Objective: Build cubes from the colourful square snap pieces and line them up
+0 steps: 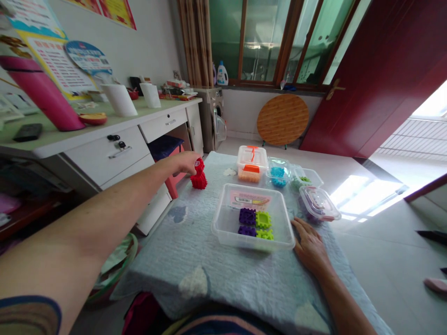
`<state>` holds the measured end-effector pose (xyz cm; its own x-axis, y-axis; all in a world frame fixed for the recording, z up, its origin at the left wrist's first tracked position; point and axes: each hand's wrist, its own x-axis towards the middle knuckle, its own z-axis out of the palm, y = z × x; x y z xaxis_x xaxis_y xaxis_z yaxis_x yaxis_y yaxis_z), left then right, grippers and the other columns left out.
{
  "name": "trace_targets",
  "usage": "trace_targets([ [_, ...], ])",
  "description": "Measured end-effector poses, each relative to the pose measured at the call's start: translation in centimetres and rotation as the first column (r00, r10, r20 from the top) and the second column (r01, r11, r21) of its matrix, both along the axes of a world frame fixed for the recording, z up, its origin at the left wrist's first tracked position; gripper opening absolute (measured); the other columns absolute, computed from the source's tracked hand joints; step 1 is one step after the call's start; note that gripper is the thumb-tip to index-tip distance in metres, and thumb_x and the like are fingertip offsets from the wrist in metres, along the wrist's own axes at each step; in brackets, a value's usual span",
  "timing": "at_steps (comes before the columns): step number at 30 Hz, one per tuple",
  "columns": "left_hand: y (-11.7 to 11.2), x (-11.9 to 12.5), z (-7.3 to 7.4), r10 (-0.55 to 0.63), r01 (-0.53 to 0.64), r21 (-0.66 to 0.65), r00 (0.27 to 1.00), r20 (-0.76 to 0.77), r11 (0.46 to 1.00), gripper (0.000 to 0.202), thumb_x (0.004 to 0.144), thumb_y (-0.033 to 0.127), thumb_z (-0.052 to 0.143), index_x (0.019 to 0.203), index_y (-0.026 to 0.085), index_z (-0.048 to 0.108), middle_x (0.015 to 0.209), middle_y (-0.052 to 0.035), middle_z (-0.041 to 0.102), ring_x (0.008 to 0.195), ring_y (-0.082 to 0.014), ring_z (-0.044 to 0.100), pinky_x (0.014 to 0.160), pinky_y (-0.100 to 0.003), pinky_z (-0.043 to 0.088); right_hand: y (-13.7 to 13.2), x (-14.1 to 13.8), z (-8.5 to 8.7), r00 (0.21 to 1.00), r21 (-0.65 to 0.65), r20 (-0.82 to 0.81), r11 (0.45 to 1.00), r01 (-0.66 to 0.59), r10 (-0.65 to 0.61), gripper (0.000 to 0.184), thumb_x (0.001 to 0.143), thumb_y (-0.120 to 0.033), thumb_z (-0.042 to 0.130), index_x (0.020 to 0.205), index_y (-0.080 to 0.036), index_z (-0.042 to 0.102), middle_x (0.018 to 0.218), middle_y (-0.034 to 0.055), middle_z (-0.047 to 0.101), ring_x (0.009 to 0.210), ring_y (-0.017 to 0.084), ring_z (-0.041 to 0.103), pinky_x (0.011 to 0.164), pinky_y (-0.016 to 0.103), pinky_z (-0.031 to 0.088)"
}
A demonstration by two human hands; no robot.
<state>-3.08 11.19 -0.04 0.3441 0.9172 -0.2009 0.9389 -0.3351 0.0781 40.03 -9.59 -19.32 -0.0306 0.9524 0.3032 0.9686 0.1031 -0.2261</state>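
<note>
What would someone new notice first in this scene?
The red block figure on the blue blanket stands out, with the left hand reaching to it. At centre sits a clear plastic tub of purple and green blocks, the right hand beside it. A dark red door fills the upper right.

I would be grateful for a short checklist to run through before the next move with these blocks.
The left hand on the red block figure: cannot tell if it grips.
The red block figure upright on the blue quilted blanket: ok.
The right hand flat on the blanket, beside the clear plastic tray: ok.
The purple blocks and green blocks lying inside the tray: ok.
</note>
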Motion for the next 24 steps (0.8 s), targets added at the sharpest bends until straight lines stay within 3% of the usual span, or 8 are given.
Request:
trace_targets([
  [3,-1.1,0.7,2.3,-0.071,0.074,0.088,0.997,-0.027,0.993,0.047,0.06,0.023,0.07,0.106,0.016,0.065,0.1,-0.0072,0.072,0.09,-0.0217,0.063,0.073,-0.024,0.044,0.0,0.0,0.0,1.0,0.005,0.004,1.0,-0.004,0.004,0.045,0.089,-0.029,0.041,0.127,-0.014,0.059,0.136,0.0132,0.058,0.127,0.027,0.053,0.107,0.046,0.042],
  [7,-3.7,2.7,5.1,-0.132,0.129,0.093,0.991,0.021,0.987,0.048,0.061,0.025,0.072,0.108,0.017,0.064,0.108,-0.0074,0.069,0.098,-0.0226,0.061,0.078,-0.025,0.042,0.0,0.0,0.0,1.0,0.005,0.006,1.0,0.004,-0.004,0.044,0.09,-0.031,0.042,0.127,-0.015,0.059,0.136,0.0129,0.059,0.128,0.027,0.052,0.107,0.046,0.042],
  [12,-8.0,6.8,6.8,-0.268,0.264,0.048,0.958,0.102,0.963,0.046,0.064,0.023,0.07,0.109,0.016,0.063,0.108,-0.0064,0.067,0.097,-0.0212,0.06,0.081,-0.027,0.041,0.0,-0.1,0.1,1.0,-0.017,0.004,1.0,0.016,-0.016,0.045,0.091,-0.034,0.042,0.127,-0.015,0.059,0.137,0.0131,0.058,0.129,0.027,0.051,0.108,0.045,0.04],
  [14,-9.6,8.6,6.3,-0.377,0.375,0.043,0.915,0.144,0.926,0.04,0.066,0.025,0.069,0.105,0.016,0.064,0.105,-0.0063,0.066,0.095,-0.0205,0.06,0.08,-0.028,0.042,0.0,-0.1,0.1,1.0,-0.024,0.007,1.0,0.015,-0.015,0.045,0.091,-0.035,0.042,0.128,-0.014,0.059,0.137,0.013,0.057,0.129,0.026,0.051,0.108,0.045,0.04],
  [17,-11.3,11.0,4.3,-0.488,0.496,-0.01,0.857,0.165,0.868,0.036,0.066,0.026,0.069,0.101,0.016,0.065,0.1,-0.0055,0.067,0.087,-0.0188,0.062,0.076,-0.027,0.044,0.0,-0.1,0.1,1.0,-0.028,0.003,0.999,0.017,-0.017,0.045,0.092,-0.035,0.042,0.127,-0.014,0.059,0.137,0.0134,0.057,0.129,0.026,0.051,0.108,0.043,0.04],
  [24,-12.3,14.2,-1.9,-0.466,0.457,-0.115,0.882,-0.072,0.882,0.033,0.061,0.03,0.071,0.093,0.02,0.068,0.098,-0.0071,0.071,0.085,-0.0238,0.065,0.066,-0.029,0.048,0.0,0.0,0.1,1.0,-0.027,-0.022,1.0,0.008,-0.009,0.044,0.091,-0.035,0.043,0.127,-0.014,0.059,0.137,0.0137,0.058,0.129,0.027,0.051,0.108,0.046,0.039],
])
